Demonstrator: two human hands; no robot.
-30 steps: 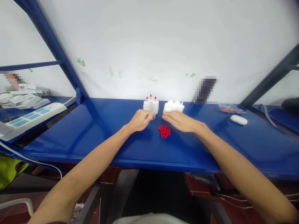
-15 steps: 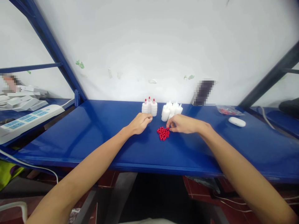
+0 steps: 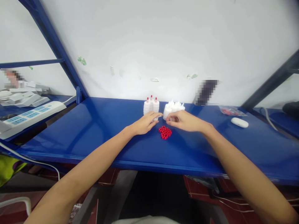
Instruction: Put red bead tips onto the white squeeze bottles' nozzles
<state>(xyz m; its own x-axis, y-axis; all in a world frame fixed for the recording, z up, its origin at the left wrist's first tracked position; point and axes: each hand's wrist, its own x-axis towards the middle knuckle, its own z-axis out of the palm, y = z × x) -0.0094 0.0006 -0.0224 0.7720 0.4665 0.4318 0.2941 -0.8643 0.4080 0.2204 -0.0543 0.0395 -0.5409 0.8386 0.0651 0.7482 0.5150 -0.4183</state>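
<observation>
My left hand (image 3: 144, 123) curls around a white squeeze bottle (image 3: 157, 118), of which only a small part shows between thumb and fingers. Just to its right, my right hand (image 3: 181, 120) has thumb and fingers pinched together; whatever may be between the fingertips is too small to make out. Below both hands lies a loose pile of small red caps (image 3: 165, 133) on the blue table. Behind the left hand stand 3 white bottles with red tips (image 3: 147, 107), upright. Several white bottles without red tips (image 3: 168, 109) stand behind the right hand, partly hidden by it.
A blue table (image 3: 93, 130) runs along a white wall. At right lie a clear bag with red pieces (image 3: 231, 110) and a white oval case (image 3: 239, 122). A power strip (image 3: 32, 118) and white boxes (image 3: 28, 98) are at left.
My right hand has lifted away from the red caps. My left hand has moved right, bringing the two hands closer, and more of the white bottle shows. The view has shifted slightly.
</observation>
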